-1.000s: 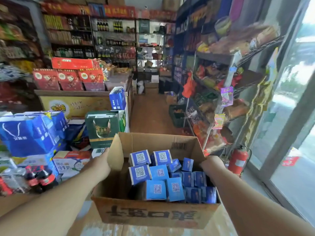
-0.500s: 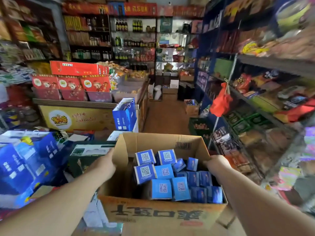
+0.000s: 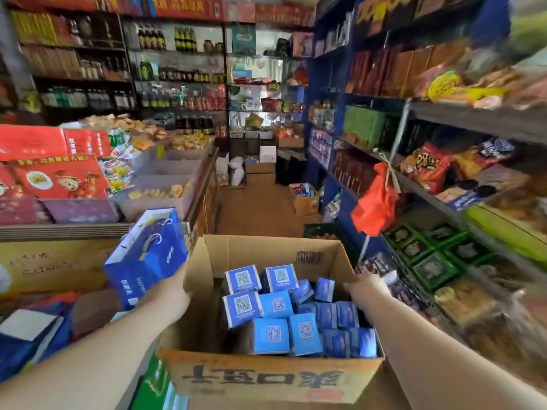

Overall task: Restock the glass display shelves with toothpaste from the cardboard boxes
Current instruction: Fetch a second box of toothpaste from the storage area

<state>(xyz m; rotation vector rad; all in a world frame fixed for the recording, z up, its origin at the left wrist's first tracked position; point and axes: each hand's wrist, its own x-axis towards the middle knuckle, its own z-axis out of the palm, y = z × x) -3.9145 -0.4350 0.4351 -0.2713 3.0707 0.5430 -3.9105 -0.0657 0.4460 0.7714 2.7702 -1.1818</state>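
Head view, the only view supplied: an open cardboard box [image 3: 266, 377] is held up in front of the person, above the floor of a shop aisle, with large dark characters printed on its near wall and a barcode [image 3: 309, 257] on the inside of its far wall. The left hand [image 3: 168, 294] grips the box at its raised left flap, with the back of the hand towards the camera and the fingers out of sight round the cardboard. The right hand [image 3: 367, 287] grips the right rim near the far corner, curled over the edge, its fingertips likewise hidden. Inside the box, blue toothpaste cartons [image 3: 272, 335] stand packed on end, filling the middle and right of the interior; several show a square code on the upper face, and a dark gap remains along the left wall. Just beside the left hand, a blue gift box [image 3: 148, 255] with a cord handle stands tilted against a counter bearing red gift boxes [image 3: 59, 179]. To the right, metal shelving [image 3: 473, 119] carries snack packets, and a red plastic bag [image 3: 376, 202] hangs tied to its upright. Further down the aisle a small carton [image 3: 306, 199] sits on the floor. The edges of the frame are blurred.
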